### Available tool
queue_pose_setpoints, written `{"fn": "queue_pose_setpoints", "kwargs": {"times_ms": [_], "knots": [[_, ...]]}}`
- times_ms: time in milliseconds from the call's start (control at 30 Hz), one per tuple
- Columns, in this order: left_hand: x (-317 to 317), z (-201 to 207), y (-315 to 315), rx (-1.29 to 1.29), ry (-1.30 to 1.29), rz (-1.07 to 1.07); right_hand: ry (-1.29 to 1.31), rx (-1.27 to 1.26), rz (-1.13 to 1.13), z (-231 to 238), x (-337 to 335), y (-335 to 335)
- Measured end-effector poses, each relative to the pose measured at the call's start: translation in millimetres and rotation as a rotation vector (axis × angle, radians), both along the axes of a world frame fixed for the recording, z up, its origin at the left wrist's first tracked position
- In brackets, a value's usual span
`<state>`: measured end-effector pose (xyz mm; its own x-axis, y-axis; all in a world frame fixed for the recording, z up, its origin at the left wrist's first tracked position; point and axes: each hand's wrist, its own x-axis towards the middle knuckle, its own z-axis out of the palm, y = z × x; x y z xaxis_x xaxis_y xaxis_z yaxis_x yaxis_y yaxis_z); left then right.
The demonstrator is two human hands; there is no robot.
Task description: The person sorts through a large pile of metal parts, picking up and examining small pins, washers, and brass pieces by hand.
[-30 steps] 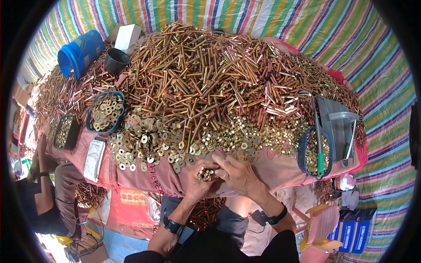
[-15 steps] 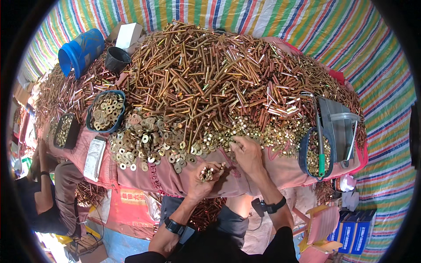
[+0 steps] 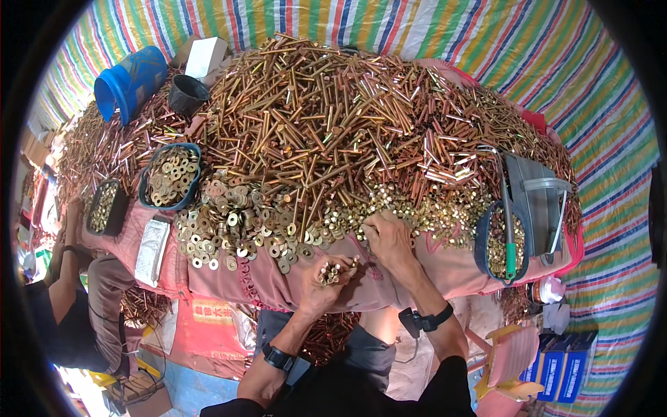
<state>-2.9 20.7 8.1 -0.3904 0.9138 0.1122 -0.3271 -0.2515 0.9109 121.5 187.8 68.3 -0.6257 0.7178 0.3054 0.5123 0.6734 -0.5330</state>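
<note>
- At the near edge of the worktop, centre: left hand (image 3: 321,288), fingers curled, grip clenched around a bundle of metal rods (image 3: 331,273), ends facing up toward the camera.
- Right hand (image 3: 389,240): ahead and to the right of the left, well clear of the bundle. Fingers bent, tips down at the near side of the loose nut pile (image 3: 445,224). Can't tell if its grip has a nut in it; fingertips hide that.
- Pink cloth (image 3: 278,288) covers the worktop under both hands.
- Big heap of copper-coloured rods (image 3: 313,118) beyond the hands, spanning most of the worktop.
- Loose washers (image 3: 236,221) ahead and left of the left hand, running up against the nuts.
- Left side: blue tub (image 3: 142,186) full of washers; small dark tray (image 3: 116,221) of nuts; silver block (image 3: 152,250) lying near them.
- Right side: dark tub (image 3: 479,243) of nuts, green-handled tool (image 3: 511,260) lying across it, grey plastic bin (image 3: 517,170) beside.
- Far left: blue bucket (image 3: 142,76) tipped over, black cup (image 3: 186,97) and white box (image 3: 206,58) near it.
- Left edge: co-worker (image 3: 66,299), arm reaching up beside the tray.
</note>
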Motion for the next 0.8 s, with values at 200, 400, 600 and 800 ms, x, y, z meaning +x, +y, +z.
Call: {"fn": "queue_pose_setpoints", "kwargs": {"times_ms": [200,400,600,800], "knots": [[-0.3,5.1,-0.2,-0.005,0.036,0.015,-0.09,-0.007,-0.034,5.0,-6.1,2.9],[-0.7,6.9,0.1,0.016,0.047,0.018,-0.284,0.074,0.009,5.0,-12.9,4.6],[-0.8,4.8,-0.3,0.0,0.027,0.016,-0.031,0.101,0.052,14.2,-6.1,-1.5],[1.0,7.3,1.1,0.013,-0.004,0.007,0.273,-0.694,0.097,33.6,30.1,-28.4]]}}
